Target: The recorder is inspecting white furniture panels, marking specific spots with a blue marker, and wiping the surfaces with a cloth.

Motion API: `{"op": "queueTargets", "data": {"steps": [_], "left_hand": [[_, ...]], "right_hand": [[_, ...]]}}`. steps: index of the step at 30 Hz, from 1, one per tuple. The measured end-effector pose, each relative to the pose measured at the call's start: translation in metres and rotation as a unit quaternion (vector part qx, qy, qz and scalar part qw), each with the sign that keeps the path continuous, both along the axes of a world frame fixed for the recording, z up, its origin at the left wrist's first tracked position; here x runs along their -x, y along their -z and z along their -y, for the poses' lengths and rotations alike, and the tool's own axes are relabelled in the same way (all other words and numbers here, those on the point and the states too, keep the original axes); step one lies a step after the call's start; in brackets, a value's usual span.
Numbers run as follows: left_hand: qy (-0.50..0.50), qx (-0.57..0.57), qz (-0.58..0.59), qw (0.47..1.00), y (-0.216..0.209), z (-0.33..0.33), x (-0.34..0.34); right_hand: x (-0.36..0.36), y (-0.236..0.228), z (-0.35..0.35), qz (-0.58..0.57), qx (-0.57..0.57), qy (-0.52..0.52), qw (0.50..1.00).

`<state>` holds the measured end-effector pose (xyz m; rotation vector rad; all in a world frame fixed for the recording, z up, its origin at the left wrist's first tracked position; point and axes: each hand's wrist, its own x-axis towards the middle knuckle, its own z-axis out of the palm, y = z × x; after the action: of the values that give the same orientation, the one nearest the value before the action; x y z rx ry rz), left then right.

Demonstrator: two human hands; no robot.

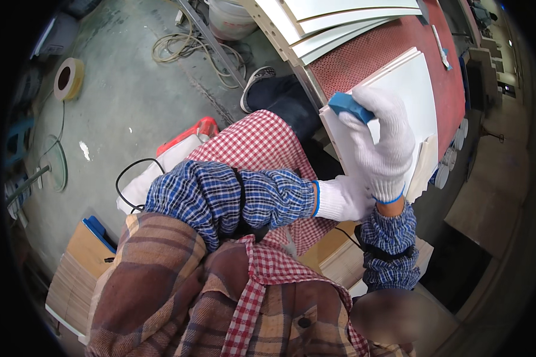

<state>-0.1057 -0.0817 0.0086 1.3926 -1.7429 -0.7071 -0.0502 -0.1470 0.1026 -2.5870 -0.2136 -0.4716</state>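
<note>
My right hand (387,137), in a white knit glove, pinches a small blue block (350,107) between thumb and fingers. It is over a stack of white panels (420,80) with pale wood edges. My left hand (346,199), gloved the same way, is low by the panels' near edge, close to my right wrist. Its fingers are hidden behind that wrist, so I cannot see whether they grip anything. Beneath the panels is a worktable with a red perforated mat (354,56).
More white panels (339,30) lie at the table's far end. A white stick-like thing (441,47) rests on the mat's right side. On the floor are a coiled cable (187,46), a tape roll (69,79) and a bucket (229,21). Stacked boards (71,291) stand at the lower left.
</note>
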Motion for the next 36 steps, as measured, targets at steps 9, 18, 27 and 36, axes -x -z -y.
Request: {"op": "queueTargets", "data": {"steps": [9,18,27,36], "left_hand": [[-0.178,0.162,-0.345,0.907,0.063,0.041,0.059],[-0.048,0.1,0.07,0.991,0.026,0.006,0.023],[-0.162,0.227,-0.119,0.953,0.067,0.026,0.049],[-0.16,0.294,0.199,0.921,0.03,0.006,0.02]], "right_hand": [[0.016,-0.015,0.005,-0.121,0.033,-0.038,0.991],[-0.005,0.006,-0.013,-0.028,0.03,-0.022,0.999],[0.003,-0.001,-0.01,-0.041,0.008,-0.04,0.998],[0.015,-0.014,0.024,-0.005,-0.395,0.215,0.893]]}}
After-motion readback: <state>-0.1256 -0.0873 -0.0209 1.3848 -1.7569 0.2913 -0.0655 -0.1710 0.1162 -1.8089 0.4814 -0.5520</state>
